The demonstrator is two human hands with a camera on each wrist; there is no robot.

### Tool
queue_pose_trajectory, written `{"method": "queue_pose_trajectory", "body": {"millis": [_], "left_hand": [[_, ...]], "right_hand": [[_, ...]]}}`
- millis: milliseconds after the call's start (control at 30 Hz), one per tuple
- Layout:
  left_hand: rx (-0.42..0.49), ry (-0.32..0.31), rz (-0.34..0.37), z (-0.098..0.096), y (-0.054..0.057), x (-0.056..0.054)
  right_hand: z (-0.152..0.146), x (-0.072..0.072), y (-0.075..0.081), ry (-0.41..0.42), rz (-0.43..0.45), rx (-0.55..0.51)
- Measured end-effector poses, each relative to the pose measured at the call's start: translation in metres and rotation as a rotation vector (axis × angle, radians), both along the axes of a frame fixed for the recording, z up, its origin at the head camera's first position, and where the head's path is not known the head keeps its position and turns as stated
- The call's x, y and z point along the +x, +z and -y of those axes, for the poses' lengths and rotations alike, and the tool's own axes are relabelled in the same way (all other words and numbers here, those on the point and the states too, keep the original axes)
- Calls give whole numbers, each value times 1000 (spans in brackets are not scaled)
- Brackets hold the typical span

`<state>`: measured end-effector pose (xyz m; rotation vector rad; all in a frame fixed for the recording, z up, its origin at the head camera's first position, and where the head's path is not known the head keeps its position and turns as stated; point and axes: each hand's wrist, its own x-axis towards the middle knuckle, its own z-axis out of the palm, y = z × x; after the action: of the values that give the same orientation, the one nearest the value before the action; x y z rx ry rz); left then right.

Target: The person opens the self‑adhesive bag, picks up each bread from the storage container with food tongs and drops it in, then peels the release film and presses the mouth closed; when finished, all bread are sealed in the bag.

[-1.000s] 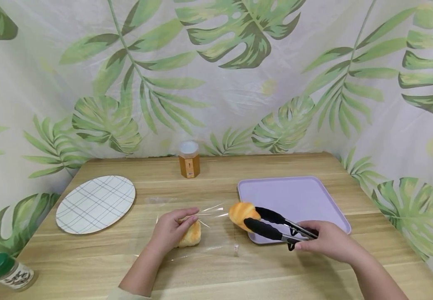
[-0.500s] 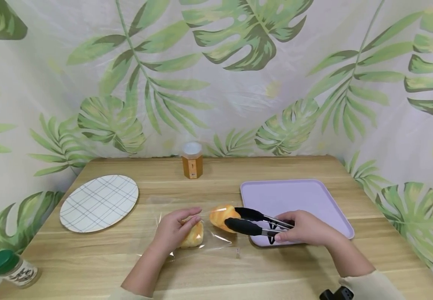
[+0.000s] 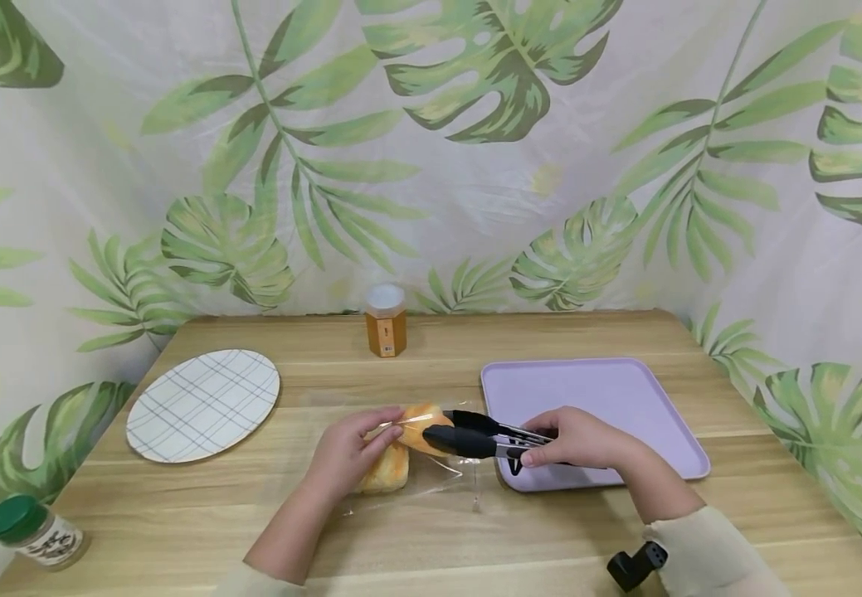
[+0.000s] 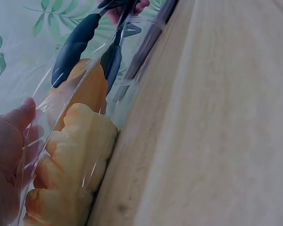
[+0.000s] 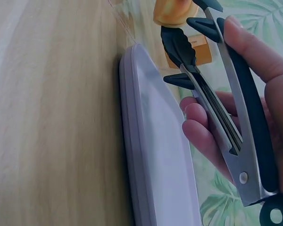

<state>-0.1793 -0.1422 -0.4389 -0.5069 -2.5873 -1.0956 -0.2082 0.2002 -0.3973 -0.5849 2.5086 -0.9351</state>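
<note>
My left hand pinches the upper film of a clear plastic bag between thumb and fingers, lifting it off the table. Inside lies a pale, golden-topped bread, partly behind the hand in the head view. My right hand grips the steel arms of tongs with black tips. Between those tips is an orange-brown striped bread roll, right behind the first bread and under the lifted film in the left wrist view.
A lilac tray lies at the right, below the right hand. A checked oval plate sits at the left. An amber jar stands at the back, and a green-lidded shaker at the front left.
The right hand has moved left with the tongs, carrying the roll from the tray's edge into the bag beside the other bread. The left hand stays nearly in place, holding the film.
</note>
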Motion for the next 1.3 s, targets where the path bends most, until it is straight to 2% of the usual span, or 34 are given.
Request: {"method": "queue_pose_trajectory", "body": {"millis": [233,467,633,800,1000,1300], "left_hand": [[5,-1,-23,0,3,-2],[9,-15,-101,2,3,-4],[12,-17,-88,2,6,-4],[15,-21,-89,1,8,-3],[17,-29,-130,1,8,-2],[-4,-48,-178,1,6,-1]], "right_hand": [[14,-7,4,33,11,7],[22,-15,11,69,5,31],[28,-19,14,83,4,43],[37,-21,18,79,-2,64],[46,-22,20,74,-12,100],[54,-21,16,100,-5,64]]}}
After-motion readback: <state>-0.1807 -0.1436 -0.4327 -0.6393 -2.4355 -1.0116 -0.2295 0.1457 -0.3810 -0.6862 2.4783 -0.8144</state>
